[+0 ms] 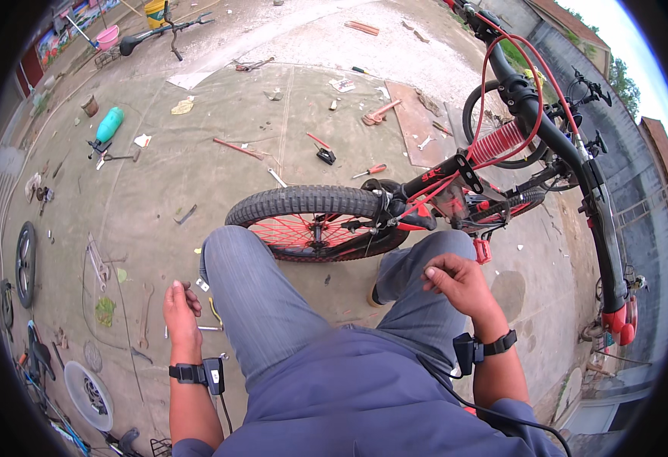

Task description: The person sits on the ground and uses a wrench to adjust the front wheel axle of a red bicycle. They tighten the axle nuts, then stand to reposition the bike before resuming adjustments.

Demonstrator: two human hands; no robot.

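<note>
Left hand (182,311) is near-left of the wheel (303,199), outside the left knee (231,251); fingers half bent, palm loose, nothing seen in it. Right hand (460,283) is near-right of the wheel, over the right knee (450,247); fingers curled in, thumb across. Its hollow is hidden; I cannot tell if it pinches something small. Neither hand touches the wheel.

Wheel: red spokes, black tyre, just beyond the knees, part of the bike (433,179). Handlebar (600,206) well right of it.

Ground left of the wheel, nearer the person: wrench (147,316). Just beyond the wheel: screwdriver (377,169), orange handle. Farther: red rod (237,148), then pipe wrench (382,113). Far left of the wheel: teal bottle (110,125); well past it, pink basin (108,36) and yellow bucket (156,14).
</note>
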